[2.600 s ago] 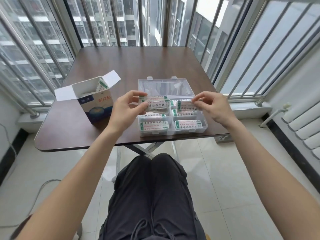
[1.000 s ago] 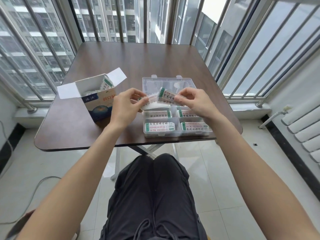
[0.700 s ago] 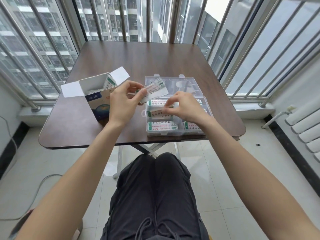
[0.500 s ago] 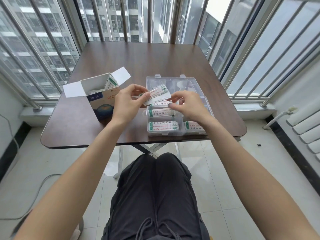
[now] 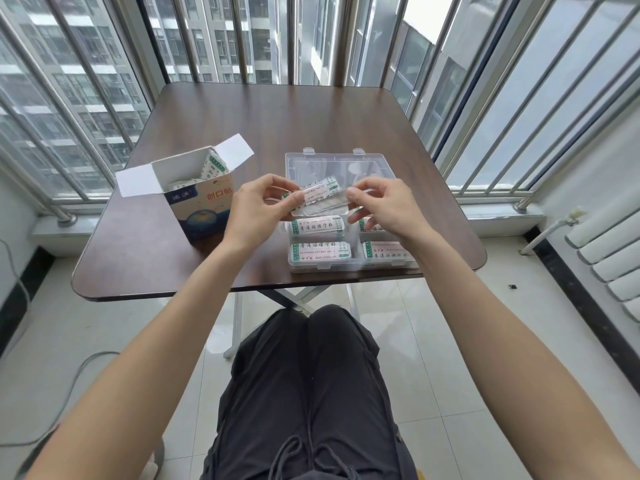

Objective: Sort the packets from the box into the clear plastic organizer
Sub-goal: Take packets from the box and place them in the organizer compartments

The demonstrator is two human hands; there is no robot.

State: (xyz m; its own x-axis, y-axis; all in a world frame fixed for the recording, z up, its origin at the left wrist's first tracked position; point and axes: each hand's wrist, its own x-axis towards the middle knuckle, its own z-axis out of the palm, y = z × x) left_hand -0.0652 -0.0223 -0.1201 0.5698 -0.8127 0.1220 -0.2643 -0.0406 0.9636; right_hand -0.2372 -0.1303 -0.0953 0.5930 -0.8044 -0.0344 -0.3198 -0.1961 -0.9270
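The left hand (image 5: pixel 258 211) pinches one end of a small stack of packets (image 5: pixel 318 197) between thumb and fingers; the right hand (image 5: pixel 384 206) pinches the other end, its remaining fingers loosely curled. The stack hangs just above the far part of the organizer (image 5: pixel 349 265), whose clear lid (image 5: pixel 329 164) lies open behind. More packets lie flat in its near compartments (image 5: pixel 320 252). To the left stands the open box (image 5: pixel 197 206) with packets inside, on the brown table (image 5: pixel 277 116)
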